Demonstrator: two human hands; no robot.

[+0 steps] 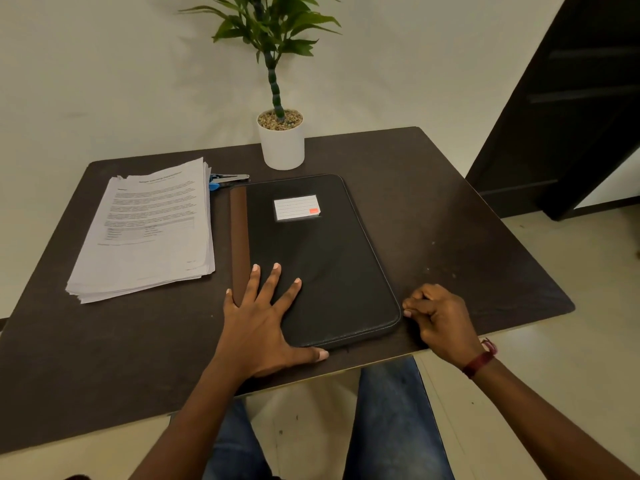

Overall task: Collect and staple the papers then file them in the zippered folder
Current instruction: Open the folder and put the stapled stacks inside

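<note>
Left hand flat, fingers spread, pinning the folder. Right hand curled tight at the folder's corner, just right of it (zip pull hidden; we cannot tell if pinched). We judge: hold firm, draw along the edge. Papers lie left of both hands

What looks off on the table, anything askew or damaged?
Only the papers: the stack is fanned, with sheet edges uneven along the near and right sides. The stapler is half hidden behind the stack's far right corner. The folder lies flat. Nothing looks spilled or damaged.
</note>
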